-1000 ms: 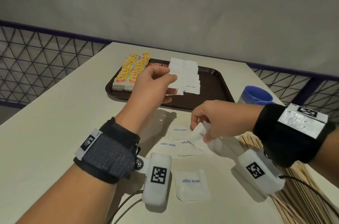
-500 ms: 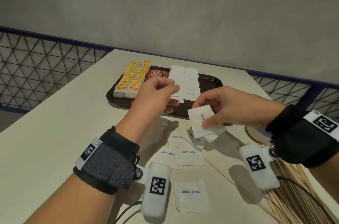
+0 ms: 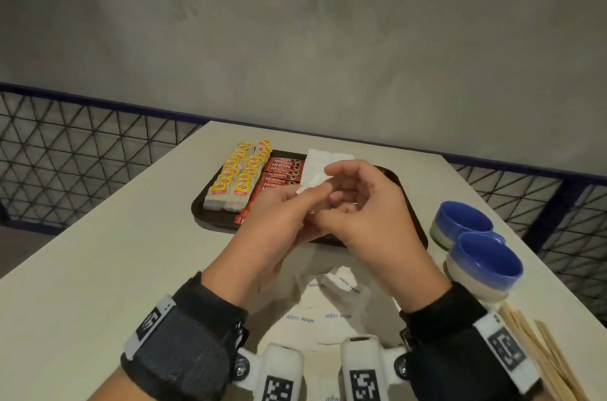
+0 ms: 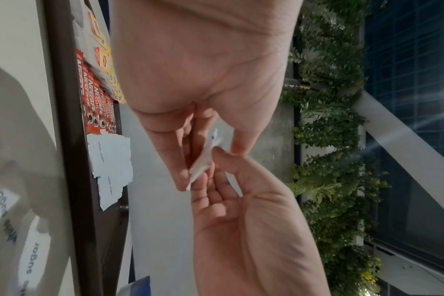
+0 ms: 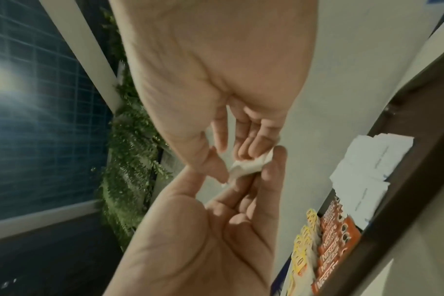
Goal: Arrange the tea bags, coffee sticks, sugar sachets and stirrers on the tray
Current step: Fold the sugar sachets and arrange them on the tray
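Both my hands, left hand (image 3: 279, 220) and right hand (image 3: 364, 220), pinch one sugar sachet (image 4: 202, 162) above the tray (image 3: 414, 220); I should release right first, keeping it flat.

Left wrist band (image 3: 184, 348): dark grey fabric cuff over a black one, wrapped round the forearm.
Left band tag (image 3: 149, 325): white plate with a black square-pattern marker.
Left camera housing (image 3: 279, 374): white rounded casing under the wrist, black-and-white coded marker on top, fixed by a round metal screw joint.
Right wrist band (image 3: 453, 341): black fabric cuff.
Right band tag (image 3: 507, 353): white plate with black coded marker.
Right camera housing (image 3: 363, 371): white casing, same marker, small slot on its end.
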### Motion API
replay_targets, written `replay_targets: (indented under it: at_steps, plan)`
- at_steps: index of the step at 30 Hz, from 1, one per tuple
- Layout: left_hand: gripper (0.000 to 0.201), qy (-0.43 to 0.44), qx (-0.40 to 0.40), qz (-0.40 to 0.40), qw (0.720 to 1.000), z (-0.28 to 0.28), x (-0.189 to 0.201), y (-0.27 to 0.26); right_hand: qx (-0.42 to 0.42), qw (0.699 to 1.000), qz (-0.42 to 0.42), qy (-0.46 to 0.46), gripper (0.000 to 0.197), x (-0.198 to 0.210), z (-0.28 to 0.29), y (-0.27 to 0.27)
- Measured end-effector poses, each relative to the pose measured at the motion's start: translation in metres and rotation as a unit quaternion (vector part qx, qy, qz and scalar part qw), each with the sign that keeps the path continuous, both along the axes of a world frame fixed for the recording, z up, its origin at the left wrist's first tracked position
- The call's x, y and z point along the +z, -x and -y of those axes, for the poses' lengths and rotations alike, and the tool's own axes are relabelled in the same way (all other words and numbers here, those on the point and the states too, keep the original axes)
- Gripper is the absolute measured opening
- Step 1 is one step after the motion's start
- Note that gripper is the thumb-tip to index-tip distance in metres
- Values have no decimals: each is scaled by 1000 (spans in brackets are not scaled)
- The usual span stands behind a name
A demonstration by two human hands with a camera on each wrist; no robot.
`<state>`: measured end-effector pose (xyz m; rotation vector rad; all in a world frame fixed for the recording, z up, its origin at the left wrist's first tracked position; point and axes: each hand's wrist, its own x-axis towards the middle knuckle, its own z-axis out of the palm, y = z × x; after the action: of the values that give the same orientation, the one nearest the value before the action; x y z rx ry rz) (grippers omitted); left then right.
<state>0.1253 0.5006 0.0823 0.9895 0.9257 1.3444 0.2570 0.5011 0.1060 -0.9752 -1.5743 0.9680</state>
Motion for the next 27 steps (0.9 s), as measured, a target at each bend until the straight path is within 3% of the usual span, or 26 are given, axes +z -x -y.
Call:
replay_targets:
  at_steps: [2, 6, 10, 14, 17, 24, 27]
  plan:
    - [15, -1, 27, 8, 1000, -2, -3, 2, 0, 999, -52, -6, 44, -3, -1, -3]
    - [16, -6, 61, 23, 998, -3, -4, 3, -109, 986, -127, 4, 35, -12, -13, -15]
    - [15, -39, 64, 3, 997, 0, -6, 2, -32, 992, -85, 92, 26, -19, -13, -19]
    - [22, -19, 40, -13, 999, 0, -9, -2, -10, 972, -188, 143, 15, -25, -15, -27]
    - [28, 15, 31, 7, 999, -2, -8, -5, -16, 959, -225, 172, 20, -30, -16, -32]
    - [31, 18, 30, 38, 999, -3, -11, -8, -54, 964, -219, 139, 13, -39, -15, -28]
    - [21, 0, 30, 17, 999, -4, -15, -10, -68, 969, -202, 125, 12, -40, -14, -27]
